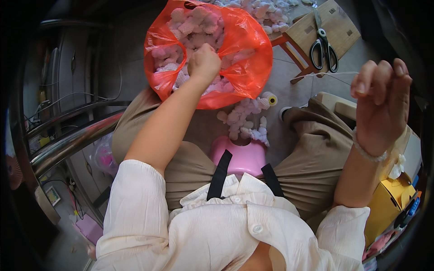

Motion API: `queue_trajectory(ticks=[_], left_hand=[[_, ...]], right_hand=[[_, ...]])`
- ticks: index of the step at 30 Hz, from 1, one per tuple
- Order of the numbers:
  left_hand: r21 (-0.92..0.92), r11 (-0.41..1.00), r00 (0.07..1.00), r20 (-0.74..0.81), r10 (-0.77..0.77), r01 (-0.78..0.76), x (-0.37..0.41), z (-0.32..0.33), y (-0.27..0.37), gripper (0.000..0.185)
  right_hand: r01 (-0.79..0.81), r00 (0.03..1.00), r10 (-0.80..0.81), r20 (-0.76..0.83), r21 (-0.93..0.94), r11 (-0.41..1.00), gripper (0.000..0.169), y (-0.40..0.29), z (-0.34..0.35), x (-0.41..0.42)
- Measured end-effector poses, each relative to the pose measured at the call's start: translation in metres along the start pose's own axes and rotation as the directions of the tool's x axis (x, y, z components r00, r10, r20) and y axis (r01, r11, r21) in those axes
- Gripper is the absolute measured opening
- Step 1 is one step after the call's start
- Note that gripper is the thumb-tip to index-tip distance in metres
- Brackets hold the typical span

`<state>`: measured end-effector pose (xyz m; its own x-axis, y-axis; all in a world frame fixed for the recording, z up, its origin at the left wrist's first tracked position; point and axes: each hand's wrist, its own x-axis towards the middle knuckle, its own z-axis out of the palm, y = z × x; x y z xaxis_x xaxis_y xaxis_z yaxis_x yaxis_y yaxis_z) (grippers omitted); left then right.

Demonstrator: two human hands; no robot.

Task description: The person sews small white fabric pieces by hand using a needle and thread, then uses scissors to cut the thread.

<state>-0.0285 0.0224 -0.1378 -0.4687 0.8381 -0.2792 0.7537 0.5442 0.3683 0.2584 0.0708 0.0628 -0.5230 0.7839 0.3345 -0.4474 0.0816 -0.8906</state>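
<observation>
A red plastic bag (247, 50) stands open between the knees, full of pink and white fuzzy crocheted pieces (200, 23). My left hand (205, 62) is over the bag's mouth with its fingers curled; whether it grips a piece is hidden. On the right, my right hand (381, 91) is raised, fingers bent, with thin pale thread (325, 73) running left from its fingertips. More crocheted pieces (240, 115) hang below the bag, beside a thread spool (271, 99). Black-handled scissors (323, 50) lie on a wooden stool (339, 27).
A pink plastic stool (237, 155) is between the thighs. More fuzzy pieces (271, 10) lie at the top, beside the wooden stool. A metal rail (78, 142) runs along the left. At the right stand a yellow box (390, 206) and other items.
</observation>
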Motion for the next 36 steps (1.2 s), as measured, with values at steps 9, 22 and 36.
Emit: queue_trajectory(ticks=[9,22,36], left_hand=[[-0.877,0.228,0.844,0.473,0.254,0.423,-0.053,0.035,0.093,0.034],[-0.499,0.711,0.868,-0.287,0.404,-0.496,0.022,0.083,0.061,0.024],[0.29,0.816,0.804,-0.193,0.562,-0.5,0.052,0.059,-0.065,0.043]], right_hand=[[-0.112,0.99,0.089,-0.111,-0.23,0.967,0.029,0.017,-0.008,-0.004],[-0.24,0.964,0.182,-0.196,-0.336,0.911,0.021,0.037,0.015,-0.001],[-0.254,0.964,0.191,-0.184,-0.434,0.864,0.017,0.047,0.013,-0.003]])
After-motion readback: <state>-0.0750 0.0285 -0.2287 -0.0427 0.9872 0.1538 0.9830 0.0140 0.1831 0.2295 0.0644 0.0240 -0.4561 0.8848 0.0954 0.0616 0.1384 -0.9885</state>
